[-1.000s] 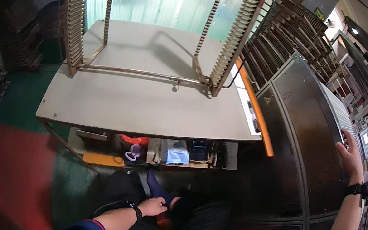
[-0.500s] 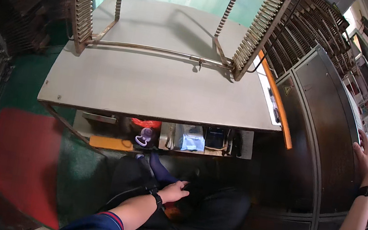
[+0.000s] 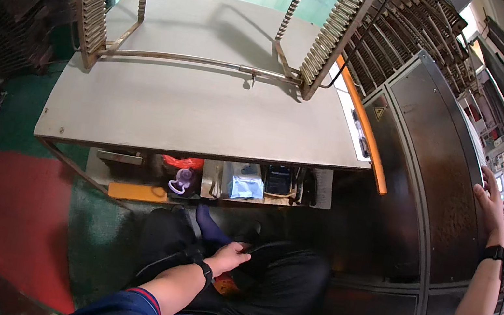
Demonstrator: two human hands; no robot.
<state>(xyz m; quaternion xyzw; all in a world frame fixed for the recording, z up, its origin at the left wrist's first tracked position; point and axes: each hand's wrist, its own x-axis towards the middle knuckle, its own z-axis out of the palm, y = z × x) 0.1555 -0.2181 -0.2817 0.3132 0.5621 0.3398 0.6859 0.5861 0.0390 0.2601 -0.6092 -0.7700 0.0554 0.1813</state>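
My left hand point(image 3: 228, 259) rests in my lap by my crossed legs, next to a dark blue sock point(image 3: 209, 225). Its fingers are curled together over the dark trousers point(image 3: 282, 281), and what they hold, if anything, is hidden. Out to the right, my right hand point(image 3: 491, 202) lies with fingers stretched along the top edge of a dark metal cabinet point(image 3: 403, 181). Nothing shows in its grasp. Black bands circle both wrists.
Ahead stands a pale table point(image 3: 207, 107) carrying a slotted metal rack point(image 3: 201, 62). Its lower shelf holds a purple-lidded bottle point(image 3: 181, 182), a blue-and-white packet point(image 3: 245, 181) and an orange bar point(image 3: 138, 192). A clipboard point(image 3: 356, 129) lies near the orange edge strip point(image 3: 362, 125). A red mat point(image 3: 24, 220) covers floor at left.
The view has turned slightly right, so the table and rack sit further left in the picture. Both hands keep nearly the same places on the legs and the cabinet edge.
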